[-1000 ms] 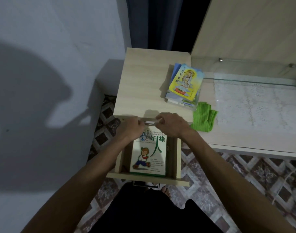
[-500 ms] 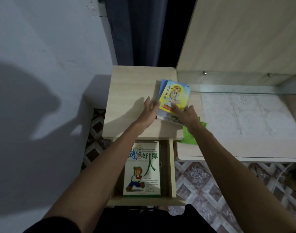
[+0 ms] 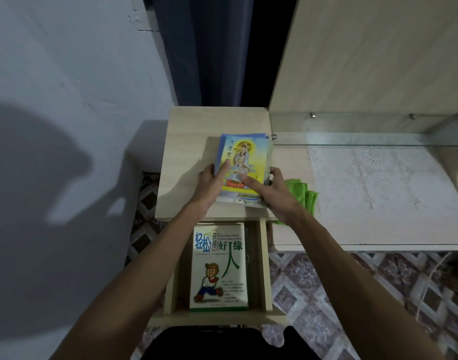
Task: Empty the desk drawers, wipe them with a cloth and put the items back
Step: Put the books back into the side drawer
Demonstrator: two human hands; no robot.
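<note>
Desktop (image 3: 186, 152): book stack (image 3: 244, 162) lengthwise front-back, both hands.

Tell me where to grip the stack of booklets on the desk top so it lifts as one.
Grip the stack of booklets by its two long side edges near the front end, coming from the front. The left hand and right hand already flank it there, thumbs on the yellow cover. It lies flat and the lower booklets look loosely aligned, so squeezing both sides should keep them together.

1. Stack of booklets (image 3: 242, 162), yellow figure cover on top, lay on the desk (image 3: 186, 141).
2. Drawer (image 3: 264, 266) stood open, white-green book (image 3: 218, 266) flat inside.
3. Green cloth (image 3: 300, 192) lay crumpled just right of the stack.
</note>
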